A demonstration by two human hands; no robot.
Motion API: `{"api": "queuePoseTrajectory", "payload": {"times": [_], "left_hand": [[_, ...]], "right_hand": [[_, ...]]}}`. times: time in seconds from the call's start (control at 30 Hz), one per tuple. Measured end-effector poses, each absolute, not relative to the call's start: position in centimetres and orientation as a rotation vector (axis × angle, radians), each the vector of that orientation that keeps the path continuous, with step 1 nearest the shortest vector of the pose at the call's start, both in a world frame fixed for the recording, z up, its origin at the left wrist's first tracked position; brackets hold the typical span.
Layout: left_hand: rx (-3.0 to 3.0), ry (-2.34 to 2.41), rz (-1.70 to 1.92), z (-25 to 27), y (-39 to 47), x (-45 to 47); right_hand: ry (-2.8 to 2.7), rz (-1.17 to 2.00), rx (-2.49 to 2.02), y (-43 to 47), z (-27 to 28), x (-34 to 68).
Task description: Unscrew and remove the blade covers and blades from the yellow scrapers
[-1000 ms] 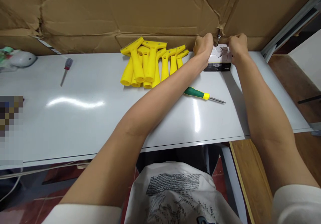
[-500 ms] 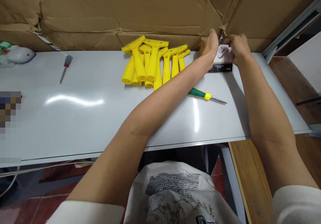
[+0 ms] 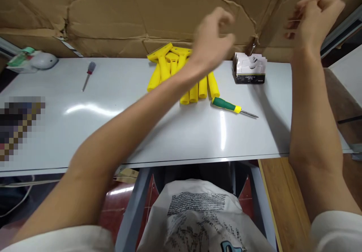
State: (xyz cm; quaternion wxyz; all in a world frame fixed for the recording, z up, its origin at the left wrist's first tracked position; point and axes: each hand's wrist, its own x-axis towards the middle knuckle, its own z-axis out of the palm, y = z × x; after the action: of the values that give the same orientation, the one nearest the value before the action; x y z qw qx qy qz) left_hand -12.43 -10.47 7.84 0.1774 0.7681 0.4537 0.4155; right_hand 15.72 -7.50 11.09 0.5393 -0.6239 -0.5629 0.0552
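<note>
My left hand (image 3: 213, 37) is raised over the heads of the yellow scrapers (image 3: 157, 77), its thumb and fingers apart and nothing visible between them. It hides part of the pile. High on the right, my right hand (image 3: 316, 20) hangs in front of the cardboard with loosely curled, separated fingers and no object showing in it. Between the two hands, a small black-and-white box (image 3: 250, 68) stands against the cardboard, touched by neither. A green and yellow screwdriver (image 3: 226, 104) lies in front of the scrapers, pointing right.
Tall creased cardboard (image 3: 175, 14) backs the white table (image 3: 175, 139). Toward the left lies a second screwdriver (image 3: 89, 73) with a clear and red handle. A white rounded object (image 3: 43, 60) sits at the far left. Wooden boards (image 3: 278, 191) are below the front edge.
Both hands have left the small box and risen. My left hand has swung left over the scrapers; my right has gone up and right. The box stays at the back.
</note>
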Motion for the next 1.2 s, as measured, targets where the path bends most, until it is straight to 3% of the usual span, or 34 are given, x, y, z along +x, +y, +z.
{"api": "queuePoseTrajectory", "payload": {"times": [0.17, 0.27, 0.43, 0.77, 1.2], "left_hand": [[2.042, 1.825, 1.007, 5.6, -15.3, -28.3], [1.939, 1.762, 0.876, 2.1, -16.1, -32.0], [2.111, 1.533, 0.839, 0.5, -17.4, -31.3], [2.282, 1.554, 0.490, 1.0, -17.8, -33.7], [2.360, 1.444, 0.705, -1.8, -18.3, -29.5]], "right_hand": [[-1.614, 0.358, -1.403, -15.6, 11.5, 8.0], [-1.948, 0.465, -1.605, -17.5, 8.6, 4.1], [-2.459, 0.507, -1.863, -17.7, 5.5, -0.9], [-2.404, 0.287, -1.876, -19.2, 3.6, -7.0], [-2.311, 0.192, -1.958, -19.2, 3.6, -3.4]]}}
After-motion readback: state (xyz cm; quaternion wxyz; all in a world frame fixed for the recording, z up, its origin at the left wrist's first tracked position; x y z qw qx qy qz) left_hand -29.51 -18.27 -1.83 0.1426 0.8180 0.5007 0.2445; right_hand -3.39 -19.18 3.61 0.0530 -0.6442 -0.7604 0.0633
